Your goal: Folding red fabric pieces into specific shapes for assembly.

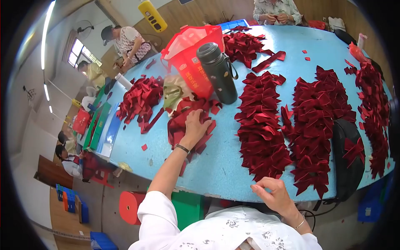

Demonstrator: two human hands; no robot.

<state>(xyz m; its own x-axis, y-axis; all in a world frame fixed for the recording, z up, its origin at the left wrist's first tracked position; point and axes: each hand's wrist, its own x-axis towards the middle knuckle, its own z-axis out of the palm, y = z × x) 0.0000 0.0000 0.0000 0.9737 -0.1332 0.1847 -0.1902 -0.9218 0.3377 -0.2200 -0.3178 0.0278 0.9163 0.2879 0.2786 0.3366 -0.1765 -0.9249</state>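
My left hand [196, 127] rests on a loose heap of dark red velvety fabric pieces [177, 131], its fingers apart and pointing away from me. Beside the table's near edge, my right hand [274, 195] is held with its fingers curled in; nothing shows between thumb and forefinger. Just beyond it lies a dense row of dark red fabric bows [262, 129]. A second, broader group of bows [314, 125] spreads to the right of that row. What lies under my left palm is hidden.
A dark green flask [218, 75] stands before a red bag [189, 54] on the blue table [216, 175]. More red fabric heaps [143, 98] lie left and far. A black bag [348, 162] sits at the right edge. A person [277, 12] works across the table, others at left.
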